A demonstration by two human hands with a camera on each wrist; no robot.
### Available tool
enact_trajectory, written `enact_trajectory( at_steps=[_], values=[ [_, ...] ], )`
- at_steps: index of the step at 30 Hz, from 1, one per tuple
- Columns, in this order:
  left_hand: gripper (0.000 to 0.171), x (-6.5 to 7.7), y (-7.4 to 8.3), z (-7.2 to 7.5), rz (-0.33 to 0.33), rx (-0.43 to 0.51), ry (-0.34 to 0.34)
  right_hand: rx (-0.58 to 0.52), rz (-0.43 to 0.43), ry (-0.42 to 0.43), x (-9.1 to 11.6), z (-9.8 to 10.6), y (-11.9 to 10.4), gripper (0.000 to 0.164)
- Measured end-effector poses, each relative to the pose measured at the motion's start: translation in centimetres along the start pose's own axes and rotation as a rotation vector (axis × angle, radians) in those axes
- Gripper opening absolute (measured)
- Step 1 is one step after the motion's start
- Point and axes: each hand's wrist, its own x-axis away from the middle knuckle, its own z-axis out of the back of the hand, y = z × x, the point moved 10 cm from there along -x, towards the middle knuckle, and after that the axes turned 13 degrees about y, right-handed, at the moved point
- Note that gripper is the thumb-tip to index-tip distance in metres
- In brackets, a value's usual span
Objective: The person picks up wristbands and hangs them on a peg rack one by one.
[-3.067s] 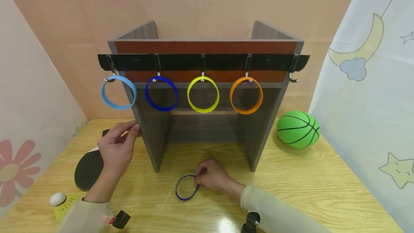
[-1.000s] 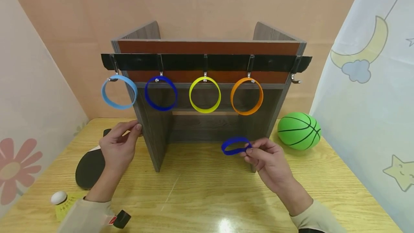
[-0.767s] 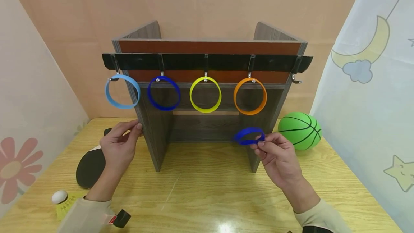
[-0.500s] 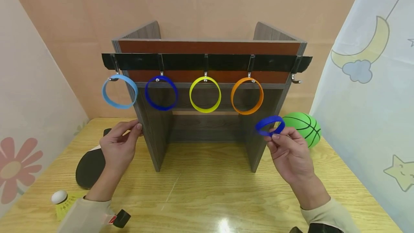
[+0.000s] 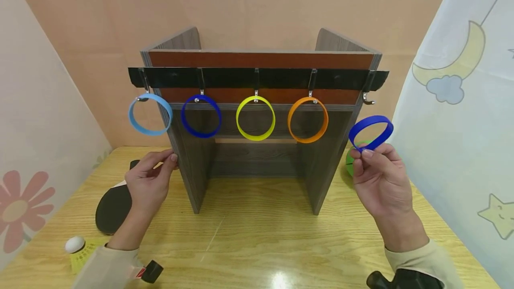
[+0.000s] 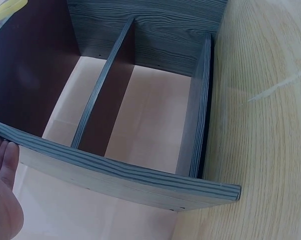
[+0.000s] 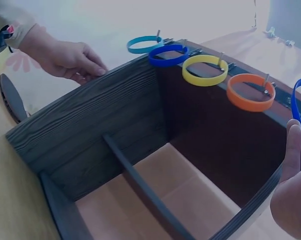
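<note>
My right hand pinches a dark blue wristband between thumb and fingers, raised beside the shelf's right side. Just above it is a bare metal hook at the right end of the black strip. From the strip's other hooks hang a light blue wristband, another dark blue wristband, a yellow wristband and an orange wristband. My left hand grips the front edge of the grey wooden shelf's left panel; some of its fingers are hidden behind the panel.
A green ball is partly hidden behind my right hand. On the table at left lie a black table tennis paddle and a yellow shuttlecock with a white tip. Printed cloth hangs along both sides.
My right hand has picked the dark blue wristband up from the table and carried it up and right, close below the bare hook. My left hand has stayed on the panel.
</note>
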Motion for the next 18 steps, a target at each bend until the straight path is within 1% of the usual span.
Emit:
enact_trajectory(
  at_steps=[6,12,18],
  values=[
    [0.012,0.0,-0.1,0.1,0.001,-0.004,0.001,-0.021,0.017,-0.019,-0.6,-1.2,-0.6,0.029],
    [0.012,0.0,-0.2,0.1,0.008,0.011,0.004,-0.013,0.047,0.023,-1.2,-1.6,-0.9,0.028],
    [0.011,0.1,-0.1,0.1,0.004,0.001,0.006,-0.023,0.039,0.053,-1.5,-1.4,-0.7,0.027]
  ],
)
